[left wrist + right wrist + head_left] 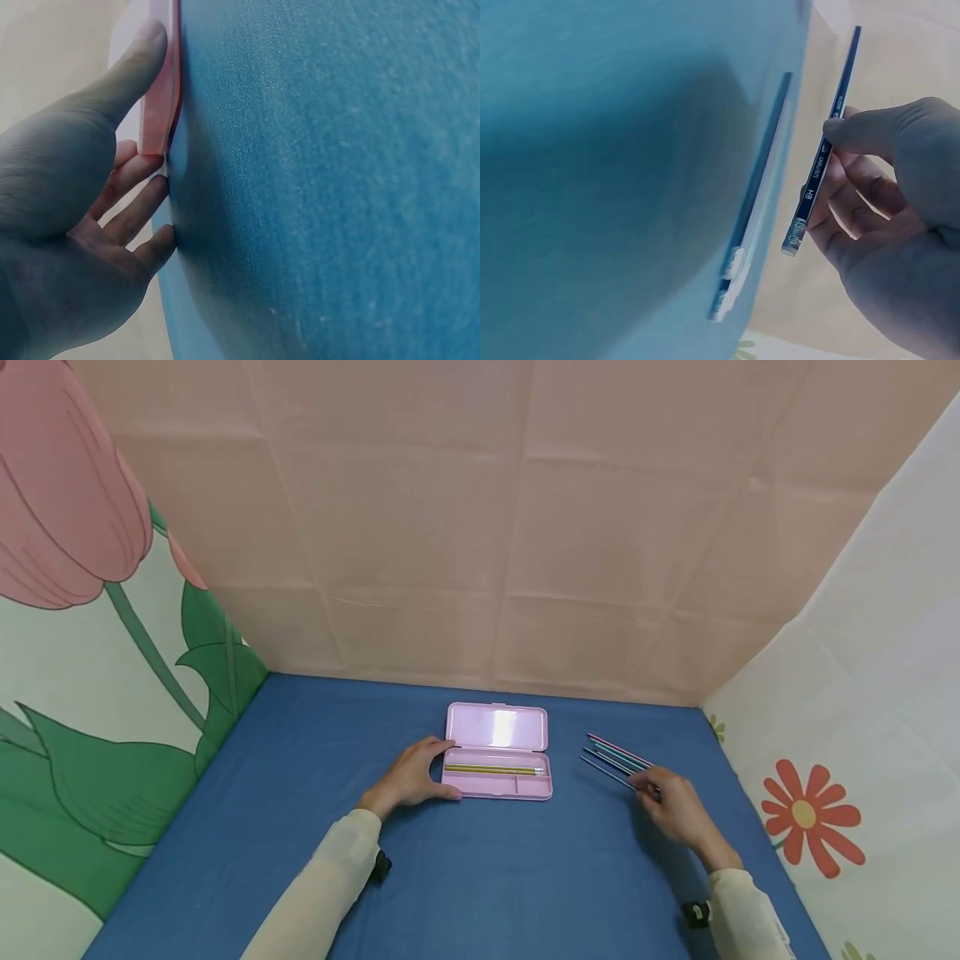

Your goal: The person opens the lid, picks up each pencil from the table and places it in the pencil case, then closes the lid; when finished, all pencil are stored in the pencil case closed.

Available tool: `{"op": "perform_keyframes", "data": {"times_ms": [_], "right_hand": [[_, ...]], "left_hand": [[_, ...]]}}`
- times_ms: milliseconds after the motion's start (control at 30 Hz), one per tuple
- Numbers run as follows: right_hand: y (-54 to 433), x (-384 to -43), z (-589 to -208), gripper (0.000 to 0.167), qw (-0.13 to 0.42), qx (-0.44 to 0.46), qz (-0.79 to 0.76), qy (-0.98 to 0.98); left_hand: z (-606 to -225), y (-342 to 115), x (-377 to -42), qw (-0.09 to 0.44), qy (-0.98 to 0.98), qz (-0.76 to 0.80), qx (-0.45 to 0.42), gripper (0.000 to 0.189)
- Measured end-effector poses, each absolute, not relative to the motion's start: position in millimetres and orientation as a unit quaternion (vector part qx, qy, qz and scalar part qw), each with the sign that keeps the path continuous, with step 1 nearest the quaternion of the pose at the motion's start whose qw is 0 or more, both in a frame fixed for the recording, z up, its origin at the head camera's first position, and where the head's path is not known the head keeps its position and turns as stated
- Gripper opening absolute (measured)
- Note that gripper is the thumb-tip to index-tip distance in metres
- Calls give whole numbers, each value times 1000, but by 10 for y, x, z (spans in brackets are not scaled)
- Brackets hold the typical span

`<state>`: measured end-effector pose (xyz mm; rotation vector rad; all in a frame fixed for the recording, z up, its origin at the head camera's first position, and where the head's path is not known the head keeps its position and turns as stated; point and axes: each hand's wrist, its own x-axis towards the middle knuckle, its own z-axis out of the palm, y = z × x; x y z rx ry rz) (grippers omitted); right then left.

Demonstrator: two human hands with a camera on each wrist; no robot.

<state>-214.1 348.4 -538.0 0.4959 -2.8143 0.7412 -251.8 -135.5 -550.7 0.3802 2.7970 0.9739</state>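
A pink pencil case (480,787) lies with its lid (465,727) raised on the blue tabletop. Inside its long compartment are yellow pencils (491,769); the smaller front compartments hold nothing visible. My left hand (412,777) holds the case's left end, thumb at the near corner and fingers at the far side by the hinge. To the right, my right hand (673,806) pinches a dark pencil (817,172) marked HB between thumb and fingers, above the table. Several pencils (622,752) in different colours lie beside that hand, their eraser ends towards me.
The blue tabletop (480,877) meets a beige backdrop (480,527) at its far edge. A tulip-printed panel (75,685) stands at the left and a white flower-printed panel (885,693) at the right.
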Motion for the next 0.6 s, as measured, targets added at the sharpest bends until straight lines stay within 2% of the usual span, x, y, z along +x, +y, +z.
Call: {"op": "perform_keyframes", "data": {"times_ms": [267,600], "right_hand": [[3307,-2188,-5238,23,105,192,253,-943],[3042,-2283,-5240,24,109,223,274,-929]], "left_hand": [[-5503,-1358,-2514,76,935,322,126,96],[-5492,-1353,-2510,75,935,321,128,97]]}}
